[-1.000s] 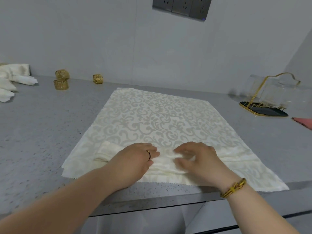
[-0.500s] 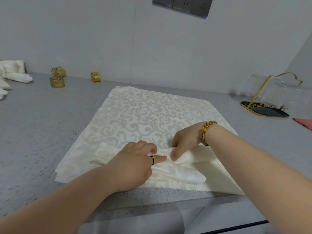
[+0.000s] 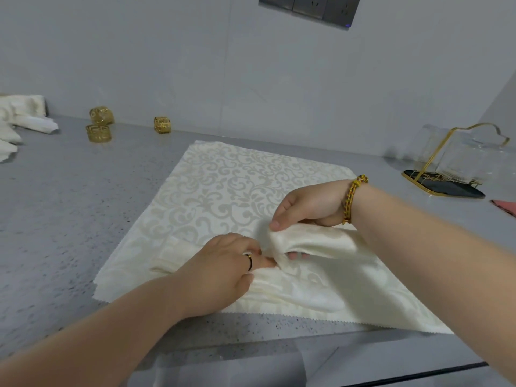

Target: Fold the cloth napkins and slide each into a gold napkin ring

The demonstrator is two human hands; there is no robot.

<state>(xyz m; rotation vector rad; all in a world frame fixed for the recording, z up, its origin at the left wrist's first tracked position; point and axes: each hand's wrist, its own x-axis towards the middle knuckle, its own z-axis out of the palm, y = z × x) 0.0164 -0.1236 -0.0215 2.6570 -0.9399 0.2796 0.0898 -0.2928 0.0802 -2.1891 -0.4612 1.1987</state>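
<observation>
one cloth napkin (image 3: 223,191), cream damask, head view: spread on the near part of the counter (image 3: 69,205), its near hem gathered into a pleated band (image 3: 315,243). left hand (image 3: 220,272) pinches the band at its middle, down against the cloth. right hand (image 3: 310,205) curls round the band just beside it, thumb on top, fingertips (image 3: 296,256) showing beneath, that end held raised. judged light, limp, rather slick; pleats likely to loosen unless pinned, so best gripped mid-band. three gold napkin rings (image 3: 98,133), far left, well apart from the cloth, near other napkins (image 3: 22,115). surface grey, speckled, flat. pale wall (image 3: 167,65); outlet panel (image 3: 307,7); gold-framed glass holder (image 3: 446,166) at right.
</observation>
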